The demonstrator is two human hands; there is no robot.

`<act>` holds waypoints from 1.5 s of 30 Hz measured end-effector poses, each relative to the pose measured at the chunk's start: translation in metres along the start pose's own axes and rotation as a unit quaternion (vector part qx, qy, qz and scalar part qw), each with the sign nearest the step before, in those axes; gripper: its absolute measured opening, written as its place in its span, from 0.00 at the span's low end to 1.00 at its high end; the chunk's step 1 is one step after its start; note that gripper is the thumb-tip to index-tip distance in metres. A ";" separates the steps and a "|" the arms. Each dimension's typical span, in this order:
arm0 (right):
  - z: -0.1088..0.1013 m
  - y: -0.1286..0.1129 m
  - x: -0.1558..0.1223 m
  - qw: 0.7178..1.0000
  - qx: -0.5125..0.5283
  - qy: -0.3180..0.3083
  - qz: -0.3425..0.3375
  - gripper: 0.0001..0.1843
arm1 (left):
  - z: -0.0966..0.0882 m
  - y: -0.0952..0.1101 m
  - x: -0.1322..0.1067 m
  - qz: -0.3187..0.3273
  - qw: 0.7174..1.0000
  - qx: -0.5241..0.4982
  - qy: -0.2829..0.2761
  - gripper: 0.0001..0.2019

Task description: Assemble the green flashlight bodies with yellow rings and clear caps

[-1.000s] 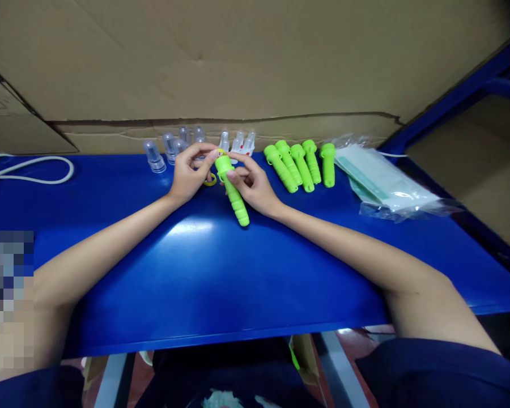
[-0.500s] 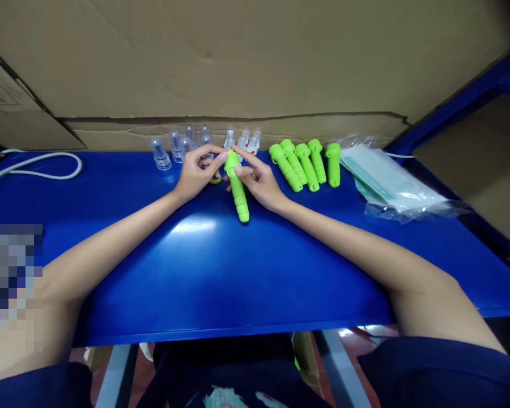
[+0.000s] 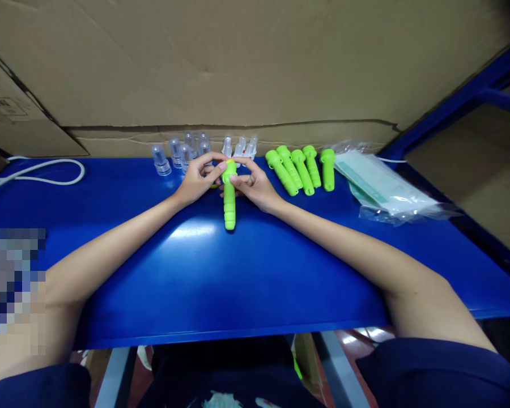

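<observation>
A lime-green, ribbed, flashlight-shaped tube (image 3: 229,207) hangs nearly straight down between my hands over the blue table. My right hand (image 3: 257,184) is closed on its upper part, thumb across the neck and index finger reaching to the top end. At that same end, the thumb and fingers of my left hand (image 3: 200,178) pinch the rim, where a bit of yellow shows. Something yellow also peeks out under the left fingers; most of it is hidden.
Several clear plastic caps (image 3: 160,160) stand at the back left. Small clear pieces with red dots (image 3: 240,148) sit behind my hands. Several more green tubes (image 3: 302,173) lie to the right, beside a plastic-wrapped packet (image 3: 382,181). A white cable (image 3: 59,180) loops at the left. Cardboard (image 3: 221,68) walls the back.
The tube's lower end has swung left, from slanting down-right to almost vertical. Both hands keep hold near its top. The view has shifted slightly.
</observation>
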State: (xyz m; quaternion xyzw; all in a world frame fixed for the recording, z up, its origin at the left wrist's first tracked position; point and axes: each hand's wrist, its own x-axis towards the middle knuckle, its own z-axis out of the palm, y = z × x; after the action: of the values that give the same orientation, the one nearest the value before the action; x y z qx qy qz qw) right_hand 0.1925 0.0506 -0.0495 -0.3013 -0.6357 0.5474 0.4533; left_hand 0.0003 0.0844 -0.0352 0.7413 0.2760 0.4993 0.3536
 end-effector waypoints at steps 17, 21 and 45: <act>0.000 0.004 0.007 0.999 0.024 0.037 -0.011 0.42 | -0.001 0.007 -0.005 0.041 0.990 0.112 -0.073 0.31; 0.000 0.005 0.007 0.995 -0.010 0.090 -0.039 0.43 | 0.000 0.007 -0.008 0.055 0.983 0.144 -0.102 0.39; -0.019 0.000 0.005 0.963 -0.192 0.124 -0.146 0.27 | 0.011 0.003 -0.016 -0.092 0.988 -0.091 -0.081 0.34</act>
State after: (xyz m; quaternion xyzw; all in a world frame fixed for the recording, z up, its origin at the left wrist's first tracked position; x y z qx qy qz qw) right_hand 0.2075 0.0626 -0.0490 -0.3520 -0.7045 0.3017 0.5373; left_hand 0.0056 0.0681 -0.0443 0.7156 0.2665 0.4262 0.4850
